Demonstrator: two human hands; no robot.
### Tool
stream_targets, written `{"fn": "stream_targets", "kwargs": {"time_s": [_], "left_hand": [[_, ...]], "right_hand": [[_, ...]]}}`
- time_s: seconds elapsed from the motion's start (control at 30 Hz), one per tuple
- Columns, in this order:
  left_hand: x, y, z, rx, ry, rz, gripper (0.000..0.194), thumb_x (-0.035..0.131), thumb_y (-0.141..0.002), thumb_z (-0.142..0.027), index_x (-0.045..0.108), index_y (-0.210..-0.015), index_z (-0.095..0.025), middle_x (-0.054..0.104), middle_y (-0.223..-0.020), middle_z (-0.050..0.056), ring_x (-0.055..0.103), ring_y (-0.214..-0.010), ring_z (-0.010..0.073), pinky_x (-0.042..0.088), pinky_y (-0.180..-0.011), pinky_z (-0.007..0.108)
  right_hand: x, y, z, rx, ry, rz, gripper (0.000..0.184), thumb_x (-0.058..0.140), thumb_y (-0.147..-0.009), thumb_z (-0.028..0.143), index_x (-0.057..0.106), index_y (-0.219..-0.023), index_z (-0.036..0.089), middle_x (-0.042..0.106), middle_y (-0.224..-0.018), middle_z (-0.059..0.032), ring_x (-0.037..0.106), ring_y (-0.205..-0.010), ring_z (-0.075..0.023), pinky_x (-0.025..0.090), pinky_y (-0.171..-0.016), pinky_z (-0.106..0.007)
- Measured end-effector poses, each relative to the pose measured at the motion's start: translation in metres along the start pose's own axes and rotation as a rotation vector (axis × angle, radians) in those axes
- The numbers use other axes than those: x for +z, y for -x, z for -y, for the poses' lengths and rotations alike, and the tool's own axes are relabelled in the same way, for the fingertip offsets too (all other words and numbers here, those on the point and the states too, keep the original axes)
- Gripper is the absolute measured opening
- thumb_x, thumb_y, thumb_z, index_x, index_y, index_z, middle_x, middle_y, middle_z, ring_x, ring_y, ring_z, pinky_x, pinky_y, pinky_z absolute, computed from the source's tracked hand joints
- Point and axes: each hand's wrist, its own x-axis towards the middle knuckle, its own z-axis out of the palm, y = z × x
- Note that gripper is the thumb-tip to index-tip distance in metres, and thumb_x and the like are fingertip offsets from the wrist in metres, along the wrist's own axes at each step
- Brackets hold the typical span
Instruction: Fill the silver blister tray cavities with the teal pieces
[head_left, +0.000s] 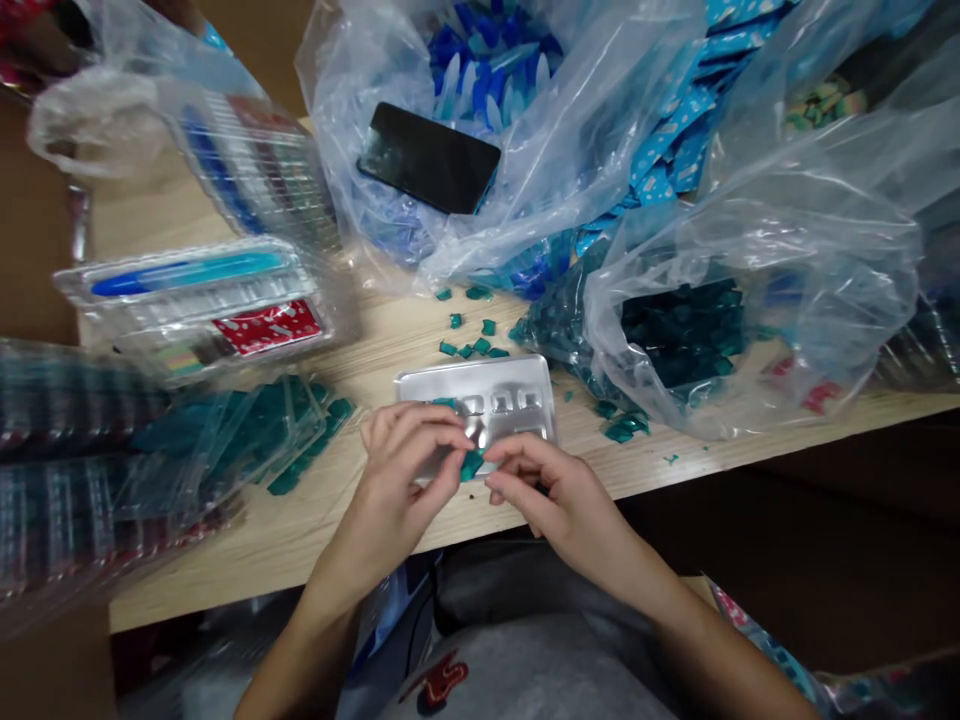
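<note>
A small teal square gem-like piece (471, 465) is pinched between the fingertips of my two hands, over the near edge of a silver moulded tray (517, 374). My left hand (409, 465) reaches in from the left, its thumb and fingers closed on the piece and covering the tray's left half. From the right, my right hand (551, 485) meets it with thumb and forefinger closed at the piece's other side. Square hollows show in the tray. Behind the tray lie several loose teal pieces (472, 348).
An open clear bag (675, 330) of teal pieces stands at right. A black phone (427, 157) rests on a bag with blue pieces (495, 60). At left are a filled plastic pack (195, 305), more teal pieces (281, 430) and stacked packs (52, 480). The table's front edge (270, 588) runs before me.
</note>
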Motion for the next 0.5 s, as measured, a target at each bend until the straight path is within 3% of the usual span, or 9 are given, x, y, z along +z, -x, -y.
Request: {"fn": "stream_targets", "kwargs": {"time_s": [0.07, 0.13, 0.2, 0.27, 0.37, 0.5], "left_hand": [[0.001, -0.002, 0.003, 0.009, -0.038, -0.008, 0.01, 0.052, -0.095, -0.018, 0.058, -0.095, -0.026, 0.067, -0.098, 0.0, 0.057, -0.095, 0.019, 0.038, -0.085, 0.04], [-0.001, 0.002, 0.006, -0.019, -0.086, -0.133, 0.012, 0.054, -0.094, -0.017, 0.059, -0.098, -0.026, 0.067, -0.096, 0.0, 0.058, -0.096, 0.0197, 0.038, -0.088, 0.042], [-0.007, 0.011, 0.009, -0.075, -0.115, -0.254, 0.017, 0.054, -0.093, -0.013, 0.06, -0.103, -0.025, 0.067, -0.096, 0.001, 0.058, -0.095, 0.0189, 0.042, -0.088, 0.039], [-0.012, 0.022, 0.011, -0.102, -0.093, -0.181, 0.02, 0.053, -0.093, -0.013, 0.059, -0.109, -0.024, 0.065, -0.099, 0.002, 0.06, -0.095, 0.0172, 0.047, -0.084, 0.034], [-0.012, 0.032, 0.012, -0.052, -0.09, 0.066, 0.023, 0.052, -0.096, -0.02, 0.056, -0.119, -0.022, 0.063, -0.107, 0.004, 0.061, -0.1, 0.0171, 0.051, -0.082, 0.031], [-0.006, 0.03, 0.009, 0.014, -0.13, 0.128, 0.015, 0.053, -0.096, -0.025, 0.056, -0.109, -0.02, 0.064, -0.101, 0.005, 0.062, -0.097, 0.0184, 0.053, -0.081, 0.032]], "right_hand": [[0.0, -0.002, -0.001, -0.001, 0.019, -0.046, 0.018, 0.056, -0.091, 0.028, 0.061, -0.108, 0.022, 0.066, -0.081, -0.0001, 0.061, -0.075, -0.0137, 0.047, -0.067, -0.027], [-0.002, -0.001, -0.001, -0.004, 0.038, -0.13, 0.026, 0.055, -0.09, 0.027, 0.061, -0.115, 0.022, 0.067, -0.087, -0.0023, 0.06, -0.075, -0.0143, 0.046, -0.062, -0.027], [-0.007, 0.001, 0.002, 0.023, 0.023, -0.192, 0.03, 0.055, -0.089, 0.03, 0.061, -0.117, 0.021, 0.064, -0.085, -0.002, 0.054, -0.064, -0.0118, 0.041, -0.052, -0.025], [-0.014, 0.004, 0.006, 0.049, 0.004, -0.221, 0.03, 0.055, -0.089, 0.032, 0.062, -0.115, 0.019, 0.06, -0.079, 0.0, 0.045, -0.052, -0.0086, 0.034, -0.044, -0.024], [-0.021, 0.006, 0.012, 0.04, 0.019, -0.225, 0.025, 0.056, -0.088, 0.03, 0.064, -0.108, 0.019, 0.057, -0.074, 0.0023, 0.038, -0.047, -0.0068, 0.031, -0.042, -0.024], [-0.017, 0.006, 0.012, -0.015, 0.091, -0.192, 0.019, 0.057, -0.089, 0.029, 0.066, -0.104, 0.02, 0.063, -0.076, 0.0005, 0.052, -0.059, -0.0099, 0.04, -0.051, -0.024]]}}
